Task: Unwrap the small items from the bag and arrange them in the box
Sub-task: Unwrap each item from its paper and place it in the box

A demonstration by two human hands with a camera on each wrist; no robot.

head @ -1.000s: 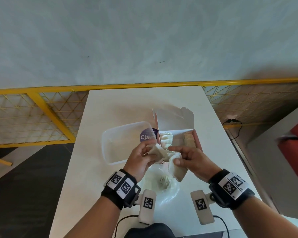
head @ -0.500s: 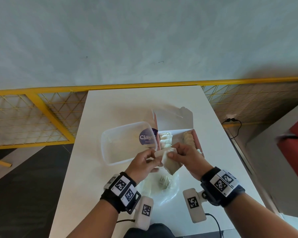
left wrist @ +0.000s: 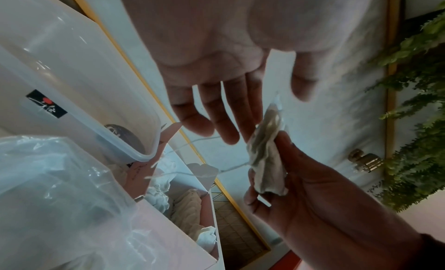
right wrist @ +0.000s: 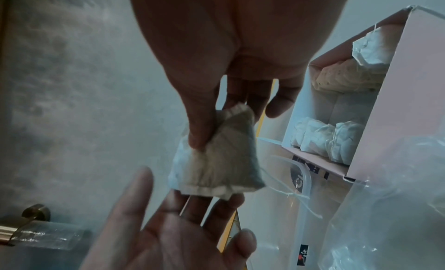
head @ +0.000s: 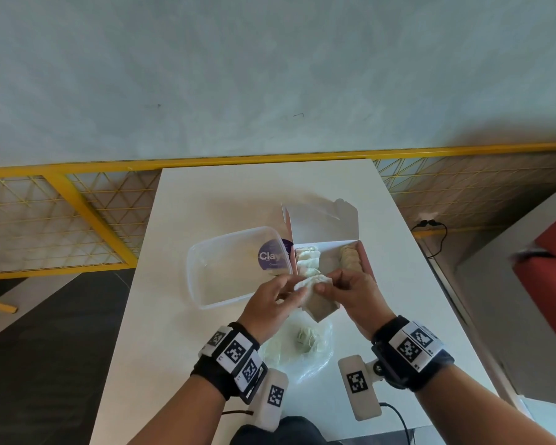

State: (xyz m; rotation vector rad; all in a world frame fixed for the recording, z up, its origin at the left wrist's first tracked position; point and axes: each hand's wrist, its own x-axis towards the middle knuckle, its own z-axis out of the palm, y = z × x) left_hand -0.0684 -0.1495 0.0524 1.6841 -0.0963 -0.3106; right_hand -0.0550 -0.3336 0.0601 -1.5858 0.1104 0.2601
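The right hand (right wrist: 204,95) now pinches the tea bag (right wrist: 216,160) alone. The left hand (left wrist: 216,80) has let go and hangs open just beside it. The box (head: 365,261) lies just beyond both hands, so placing comes next.

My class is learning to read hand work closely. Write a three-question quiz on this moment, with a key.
1. True or false: the box lid is shut.
2. Which hand pinches the tea bag? A) left B) right
3. Fill in: a clear plastic ____ lies on the table left of the box.

Key: 1 false, the lid stands open. 2 B, the right hand; the left hand fingers are straight. 3 tub.
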